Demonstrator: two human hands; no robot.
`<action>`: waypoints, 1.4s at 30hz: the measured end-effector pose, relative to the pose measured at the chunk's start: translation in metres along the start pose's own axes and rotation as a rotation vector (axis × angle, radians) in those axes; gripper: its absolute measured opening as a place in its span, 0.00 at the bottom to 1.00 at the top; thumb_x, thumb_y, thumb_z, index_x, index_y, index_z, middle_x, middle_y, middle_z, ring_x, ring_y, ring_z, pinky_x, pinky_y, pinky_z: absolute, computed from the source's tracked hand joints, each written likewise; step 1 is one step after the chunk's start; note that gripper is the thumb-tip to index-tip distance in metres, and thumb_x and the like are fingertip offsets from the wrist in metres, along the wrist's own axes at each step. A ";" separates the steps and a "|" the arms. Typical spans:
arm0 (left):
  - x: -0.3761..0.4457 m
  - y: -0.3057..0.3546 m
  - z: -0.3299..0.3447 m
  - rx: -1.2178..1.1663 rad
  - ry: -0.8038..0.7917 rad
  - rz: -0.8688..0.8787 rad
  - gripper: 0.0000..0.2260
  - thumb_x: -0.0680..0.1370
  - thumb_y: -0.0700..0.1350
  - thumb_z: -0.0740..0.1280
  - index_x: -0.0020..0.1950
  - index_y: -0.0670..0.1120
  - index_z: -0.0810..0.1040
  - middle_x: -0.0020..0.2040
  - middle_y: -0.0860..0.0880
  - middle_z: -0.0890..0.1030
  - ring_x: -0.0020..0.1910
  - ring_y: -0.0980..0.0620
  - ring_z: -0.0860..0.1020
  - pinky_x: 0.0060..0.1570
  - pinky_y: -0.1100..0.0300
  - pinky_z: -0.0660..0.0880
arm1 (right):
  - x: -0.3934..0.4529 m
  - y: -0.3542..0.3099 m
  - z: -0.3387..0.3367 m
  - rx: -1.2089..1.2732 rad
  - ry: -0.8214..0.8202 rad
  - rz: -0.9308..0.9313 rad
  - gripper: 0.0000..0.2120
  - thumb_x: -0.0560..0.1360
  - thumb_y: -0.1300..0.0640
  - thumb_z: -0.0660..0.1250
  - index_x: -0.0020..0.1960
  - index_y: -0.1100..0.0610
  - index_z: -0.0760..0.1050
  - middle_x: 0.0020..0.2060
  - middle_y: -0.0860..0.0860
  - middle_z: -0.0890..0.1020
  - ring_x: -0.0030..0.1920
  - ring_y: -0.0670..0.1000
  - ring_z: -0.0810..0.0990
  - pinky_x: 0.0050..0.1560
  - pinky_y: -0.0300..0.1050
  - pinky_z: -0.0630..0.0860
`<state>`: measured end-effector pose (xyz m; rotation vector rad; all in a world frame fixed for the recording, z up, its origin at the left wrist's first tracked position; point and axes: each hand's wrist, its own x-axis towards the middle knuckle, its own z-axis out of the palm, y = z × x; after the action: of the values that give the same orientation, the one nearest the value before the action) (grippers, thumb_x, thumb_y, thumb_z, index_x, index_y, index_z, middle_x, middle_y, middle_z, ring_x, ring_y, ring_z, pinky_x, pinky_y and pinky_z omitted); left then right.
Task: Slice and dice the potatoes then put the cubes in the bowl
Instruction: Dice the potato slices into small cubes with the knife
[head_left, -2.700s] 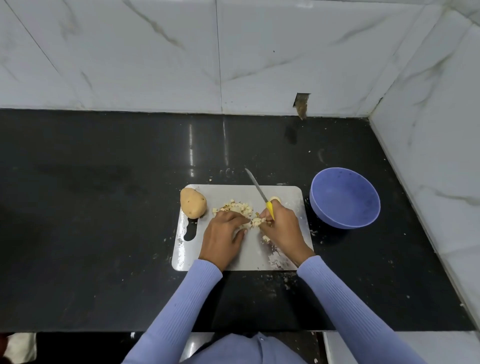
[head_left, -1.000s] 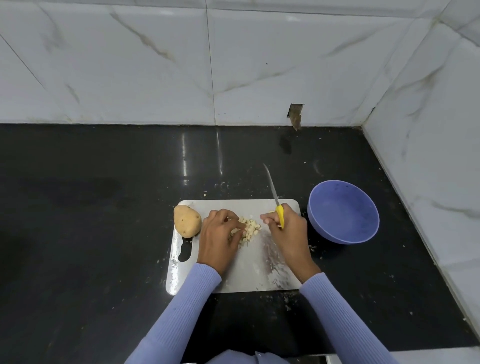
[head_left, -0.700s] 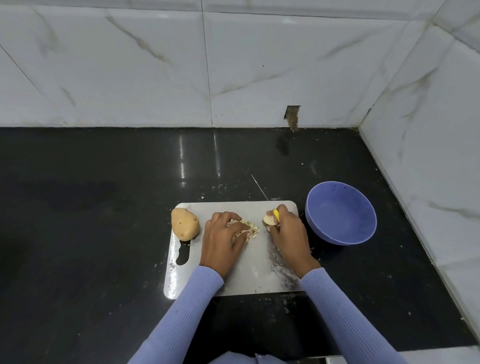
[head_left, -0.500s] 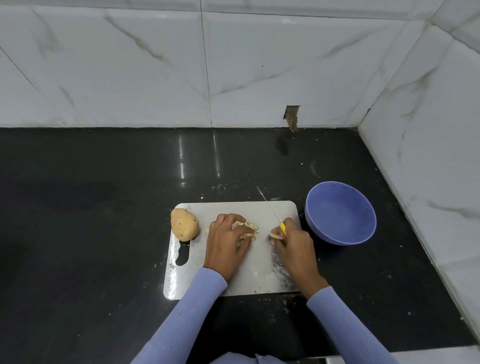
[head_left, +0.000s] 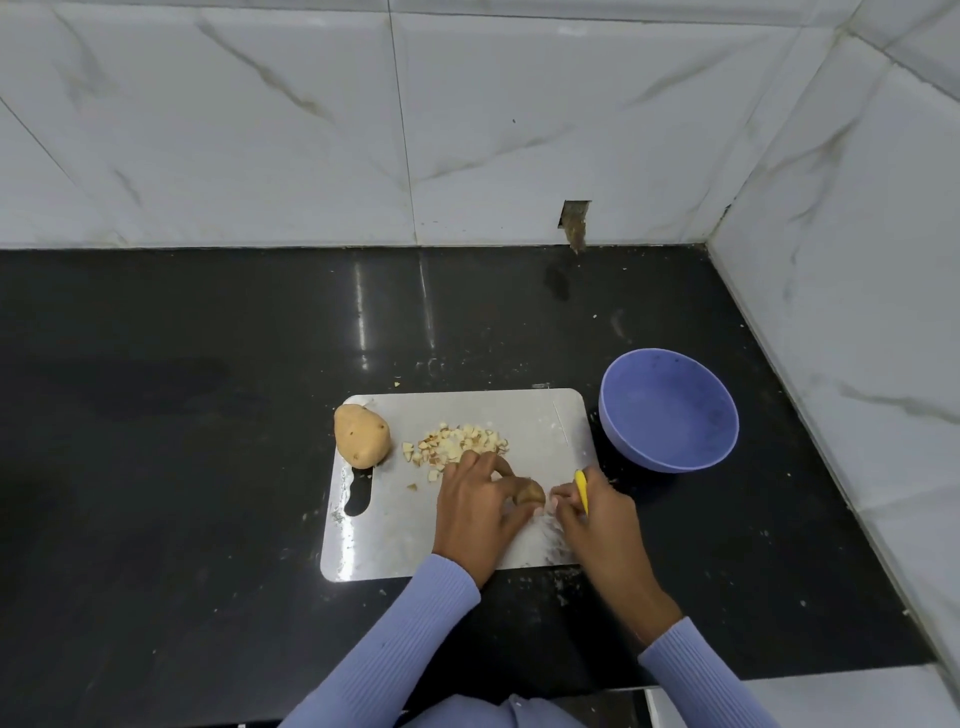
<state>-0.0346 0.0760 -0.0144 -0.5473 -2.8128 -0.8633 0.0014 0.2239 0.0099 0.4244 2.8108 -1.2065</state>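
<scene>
I saw the pile of potato cubes (head_left: 457, 444) lying on the far middle of the cutting board (head_left: 395, 540), with a whole potato (head_left: 362, 435) at the board's left edge and a potato piece (head_left: 530, 492) nearer me, which my left hand (head_left: 478, 512) held with curled fingers. My right hand (head_left: 597, 519) was just beside that piece, its fingers wrapped around the yellow handle of the knife (head_left: 582, 489), whose thin blade ran away toward the board's far right corner. The blue bowl (head_left: 668, 409) stood on the black counter (head_left: 182, 415) just right of the board, no cubes in it.
</scene>
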 end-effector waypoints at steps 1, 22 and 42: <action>-0.001 0.005 0.003 0.008 -0.009 -0.002 0.06 0.67 0.52 0.74 0.41 0.53 0.84 0.41 0.53 0.78 0.43 0.51 0.71 0.42 0.58 0.60 | -0.002 0.002 -0.003 -0.020 0.008 -0.004 0.07 0.78 0.56 0.65 0.45 0.55 0.67 0.39 0.49 0.79 0.38 0.46 0.78 0.36 0.35 0.73; -0.013 0.007 0.021 -0.020 0.111 -0.020 0.05 0.66 0.39 0.78 0.39 0.46 0.85 0.40 0.51 0.81 0.40 0.48 0.76 0.41 0.57 0.64 | -0.041 0.014 -0.015 -0.375 -0.226 -0.047 0.15 0.83 0.47 0.48 0.53 0.55 0.69 0.34 0.47 0.73 0.38 0.48 0.77 0.39 0.43 0.74; -0.010 0.013 0.020 0.002 0.110 -0.128 0.05 0.65 0.42 0.79 0.36 0.50 0.85 0.38 0.55 0.81 0.39 0.50 0.76 0.42 0.57 0.60 | -0.054 0.010 -0.014 -0.553 -0.282 0.008 0.16 0.84 0.50 0.45 0.59 0.58 0.66 0.49 0.53 0.79 0.48 0.52 0.79 0.41 0.41 0.66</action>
<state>-0.0208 0.0941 -0.0269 -0.3117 -2.7719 -0.8846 0.0571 0.2286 0.0209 0.2045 2.7206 -0.4030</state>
